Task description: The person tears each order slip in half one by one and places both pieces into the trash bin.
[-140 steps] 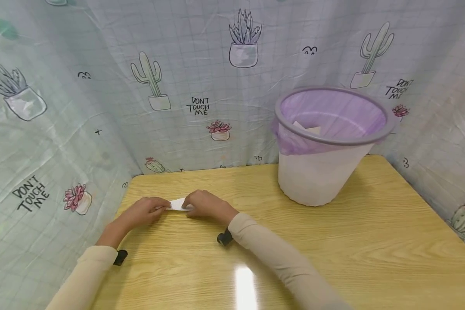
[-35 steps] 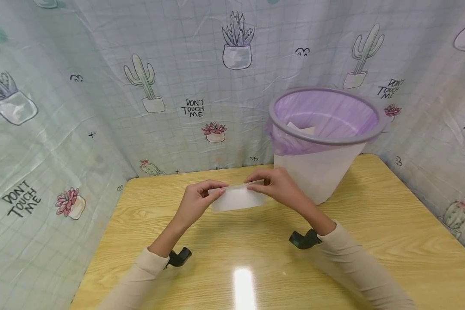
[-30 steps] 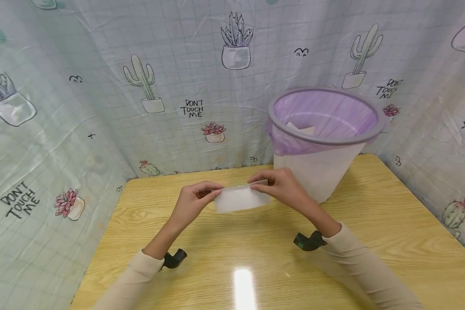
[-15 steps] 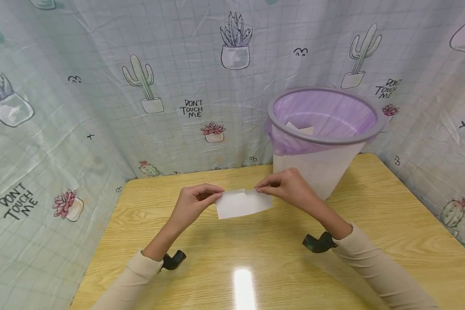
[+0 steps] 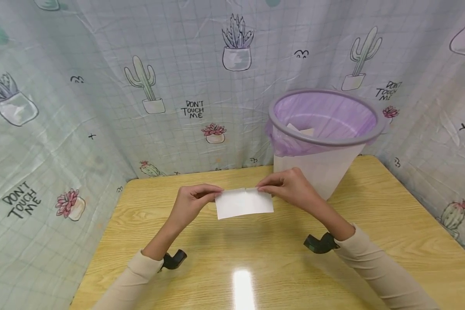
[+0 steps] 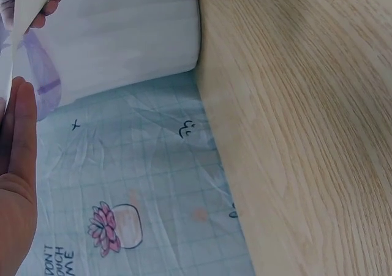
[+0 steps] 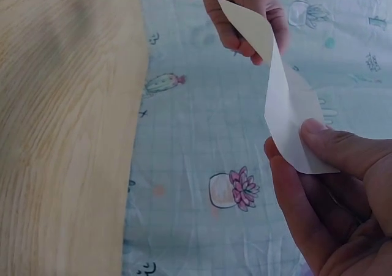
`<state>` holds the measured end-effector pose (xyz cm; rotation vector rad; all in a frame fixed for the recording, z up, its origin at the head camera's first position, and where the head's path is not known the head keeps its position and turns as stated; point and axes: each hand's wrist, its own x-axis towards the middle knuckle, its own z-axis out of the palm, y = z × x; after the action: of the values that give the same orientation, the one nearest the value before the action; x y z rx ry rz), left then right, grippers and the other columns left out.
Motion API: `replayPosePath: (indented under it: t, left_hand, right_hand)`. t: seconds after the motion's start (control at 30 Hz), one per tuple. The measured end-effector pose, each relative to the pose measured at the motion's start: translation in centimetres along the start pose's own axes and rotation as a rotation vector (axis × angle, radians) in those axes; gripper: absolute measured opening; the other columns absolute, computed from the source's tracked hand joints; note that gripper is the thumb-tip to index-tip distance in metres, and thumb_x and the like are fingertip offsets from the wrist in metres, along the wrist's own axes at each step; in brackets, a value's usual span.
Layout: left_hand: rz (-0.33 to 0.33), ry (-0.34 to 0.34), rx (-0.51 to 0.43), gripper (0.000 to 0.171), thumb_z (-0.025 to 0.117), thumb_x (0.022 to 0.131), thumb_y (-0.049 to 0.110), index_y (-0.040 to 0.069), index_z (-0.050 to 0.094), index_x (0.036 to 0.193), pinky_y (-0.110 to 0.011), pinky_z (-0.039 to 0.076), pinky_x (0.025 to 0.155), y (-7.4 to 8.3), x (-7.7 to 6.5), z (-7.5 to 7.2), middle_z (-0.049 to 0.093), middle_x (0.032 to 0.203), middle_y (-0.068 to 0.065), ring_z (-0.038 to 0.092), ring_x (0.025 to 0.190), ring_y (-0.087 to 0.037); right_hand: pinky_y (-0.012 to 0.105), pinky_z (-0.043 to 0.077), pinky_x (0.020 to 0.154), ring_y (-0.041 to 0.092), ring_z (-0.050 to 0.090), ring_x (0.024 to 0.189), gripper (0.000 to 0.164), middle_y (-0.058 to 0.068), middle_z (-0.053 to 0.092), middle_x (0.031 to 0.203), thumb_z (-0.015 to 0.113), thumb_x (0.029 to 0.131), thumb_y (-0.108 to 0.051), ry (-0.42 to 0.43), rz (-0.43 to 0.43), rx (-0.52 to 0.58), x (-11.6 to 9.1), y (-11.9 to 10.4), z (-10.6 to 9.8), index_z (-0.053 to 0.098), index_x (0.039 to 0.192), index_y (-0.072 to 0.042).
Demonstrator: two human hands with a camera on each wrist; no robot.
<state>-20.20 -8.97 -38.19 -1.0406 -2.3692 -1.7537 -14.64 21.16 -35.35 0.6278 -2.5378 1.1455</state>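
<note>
A white piece of paper (image 5: 244, 204) hangs above the table, held between both hands in the head view. My left hand (image 5: 190, 205) pinches its upper left corner between thumb and fingers. At the upper right corner, my right hand (image 5: 290, 187) pinches the same paper. The right wrist view has the paper (image 7: 286, 114) bent in a curve, the right thumb on one face and fingers behind. In the left wrist view, the left hand (image 6: 17, 166) is partly cut off at the edge, with the paper seen nearly edge-on.
A white bin (image 5: 310, 165) with a purple liner (image 5: 333, 114) stands at the back right, with white paper pieces (image 5: 304, 130) inside. The wooden table (image 5: 201, 275) lies below the hands. A cactus-print curtain (image 5: 174, 64) surrounds it.
From the table's back left, the paper has been lifted to the middle with both hands. The right hand has shifted right along its top edge, and the paper now faces the head camera more.
</note>
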Motion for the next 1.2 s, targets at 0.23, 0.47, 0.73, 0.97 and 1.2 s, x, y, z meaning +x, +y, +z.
replayPosePath:
  t: [0.23, 0.47, 0.73, 0.97, 1.2]
  left_hand:
    - [0.011, 0.010, -0.055, 0.016, 0.069, 0.095, 0.000, 0.002, 0.079, 0.108, -0.030, 0.061, 0.075, 0.1, 0.3, 0.5, 0.076, 0.109, -0.014, 0.073, 0.091, -0.013]
    - [0.013, 0.014, -0.064, 0.016, 0.070, 0.095, 0.002, 0.002, 0.079, 0.108, -0.037, 0.061, 0.078, 0.2, 1.0, 0.7, 0.076, 0.110, -0.014, 0.073, 0.096, -0.014]
    - [-0.168, 0.033, -0.219, 0.030, 0.078, 0.092, 0.020, 0.007, 0.076, 0.119, -0.026, 0.050, 0.065, -0.3, 1.2, 1.5, 0.068, 0.093, -0.005, 0.054, 0.071, -0.015]
    - [-0.305, 0.028, -0.515, 0.038, 0.076, 0.092, 0.009, -0.001, 0.068, 0.128, -0.020, 0.051, 0.063, -0.4, 1.5, 2.0, 0.062, 0.080, -0.003, 0.053, 0.066, -0.010]
    - [-0.321, -0.036, -0.616, 0.025, 0.069, 0.096, 0.003, -0.004, 0.073, 0.119, -0.032, 0.060, 0.085, -0.2, 1.6, 2.3, 0.070, 0.107, -0.009, 0.070, 0.099, -0.022]
  right_hand:
    - [0.024, 0.053, 0.053, 0.019, 0.069, 0.060, 0.006, -0.001, 0.078, 0.087, 0.079, 0.089, -0.013, 0.008, 0.015, 0.050, -0.3, 0.2, -0.4, 0.083, 0.094, -0.012]
    - [0.026, 0.055, 0.054, 0.014, 0.069, 0.059, 0.006, 0.001, 0.078, 0.086, 0.079, 0.089, -0.010, 0.037, -0.006, 0.066, -0.4, 0.3, -0.7, 0.083, 0.094, -0.010]
    - [0.023, 0.052, 0.054, 0.003, 0.065, 0.059, 0.008, 0.000, 0.078, 0.084, 0.081, 0.086, -0.005, 0.123, -0.121, -0.037, -0.3, 0.4, -0.4, 0.083, 0.092, -0.011]
    - [0.021, 0.057, 0.061, 0.007, 0.072, 0.070, 0.011, 0.002, 0.079, 0.087, 0.081, 0.085, -0.004, 0.134, -0.173, -0.074, -0.2, 0.2, -0.5, 0.083, 0.093, -0.011]
    - [0.023, 0.059, 0.063, 0.007, 0.072, 0.072, 0.010, -0.002, 0.078, 0.086, 0.083, 0.085, -0.010, 0.143, -0.158, -0.039, -0.1, 0.3, -0.4, 0.083, 0.094, -0.014]
